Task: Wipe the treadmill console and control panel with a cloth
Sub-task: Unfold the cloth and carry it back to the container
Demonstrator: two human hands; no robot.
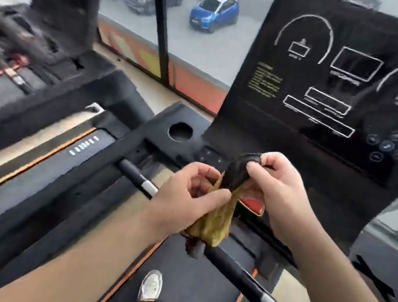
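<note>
Now we hold the limp cloth [213,222] in the air before the treadmill console [329,92], left hand [187,190] pinching its yellow folds, right hand [282,188] fingers [261,171] clamped on its dark bunched top. Soft and light, we judge it best gripped wadded in one palm.

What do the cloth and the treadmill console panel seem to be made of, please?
The cloth looks like soft fabric, yellow-green and dark at one end: it folds and bunches limply. The console panel looks like hard black plastic, flat and fairly matte, with white printed outlines; blur leaves its finish uncertain.
</note>
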